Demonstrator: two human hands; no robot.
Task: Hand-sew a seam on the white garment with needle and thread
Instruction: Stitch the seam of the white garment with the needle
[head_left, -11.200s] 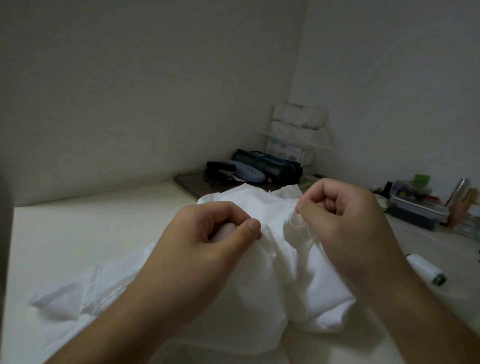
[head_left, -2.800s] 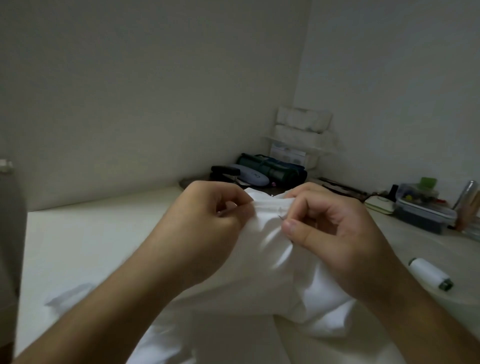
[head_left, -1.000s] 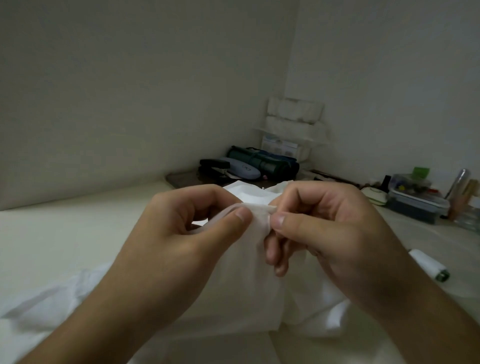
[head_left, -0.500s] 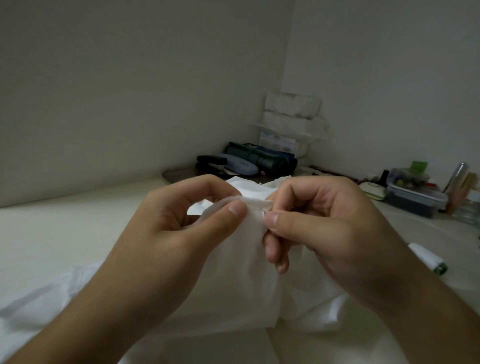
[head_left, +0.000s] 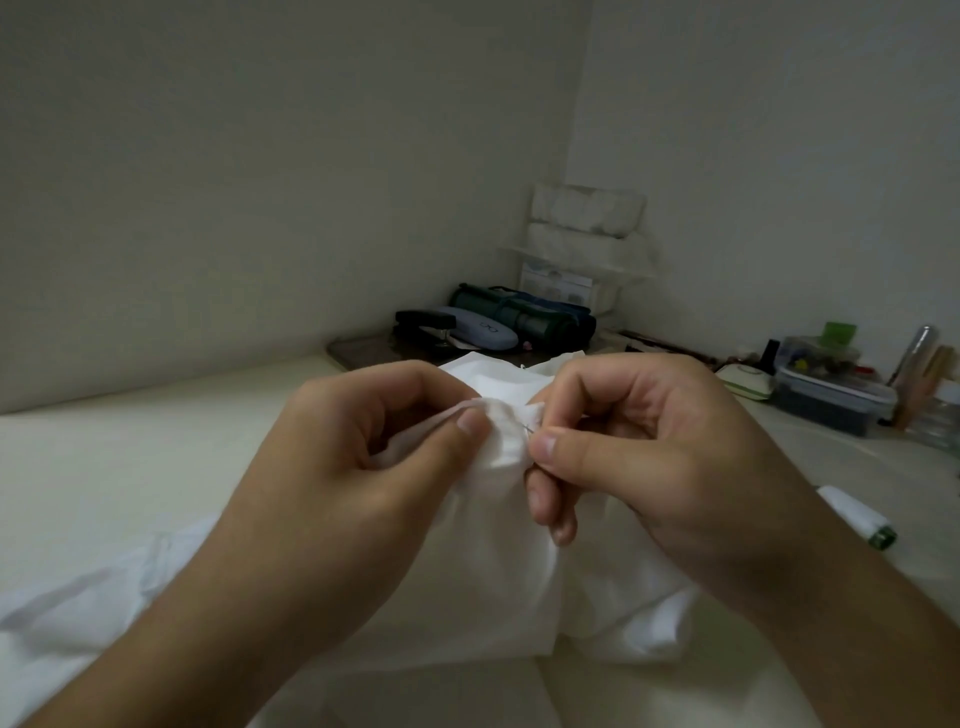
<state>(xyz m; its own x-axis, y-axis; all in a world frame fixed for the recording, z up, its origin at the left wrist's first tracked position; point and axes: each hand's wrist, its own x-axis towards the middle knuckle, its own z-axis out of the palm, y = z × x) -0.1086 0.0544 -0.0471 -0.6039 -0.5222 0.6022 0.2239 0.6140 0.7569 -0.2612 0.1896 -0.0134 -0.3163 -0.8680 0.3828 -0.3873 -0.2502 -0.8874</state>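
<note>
Needle (head_left: 529, 427): only a thin dark sliver shows at the right thumb tip, the rest hidden by fingers and cloth. Thread can't be made out against the white fabric. Seam line itself not readable; the fold is bunched between the two hands. Garment (head_left: 498, 561) runs off the bottom and left edges, and both forearms are cut off by the frame. Dim light, back corner clutter blurry.

Left hand (head_left: 363, 467): raised over the table (head_left: 130, 467), knuckles up, thumb and index pressed together pinching a folded edge of the garment; other fingers curled under, tips hidden behind the cloth.

Right hand (head_left: 649, 457): just beside the left, thumb and index pinching the needle at the fold, thumb pointing left. Middle and ring fingers hang down curled against the cloth; little finger not visible.

Garment sits mid-frame, bunched and lifted at the pinch, the rest draped on the table toward the viewer.

Spool (head_left: 857, 522) lies on the table right of the right wrist, partly hidden by it. Lidded box (head_left: 831, 400) at far right, dark rolled case (head_left: 524, 317) and glasses case (head_left: 480, 332) in the back corner.
</note>
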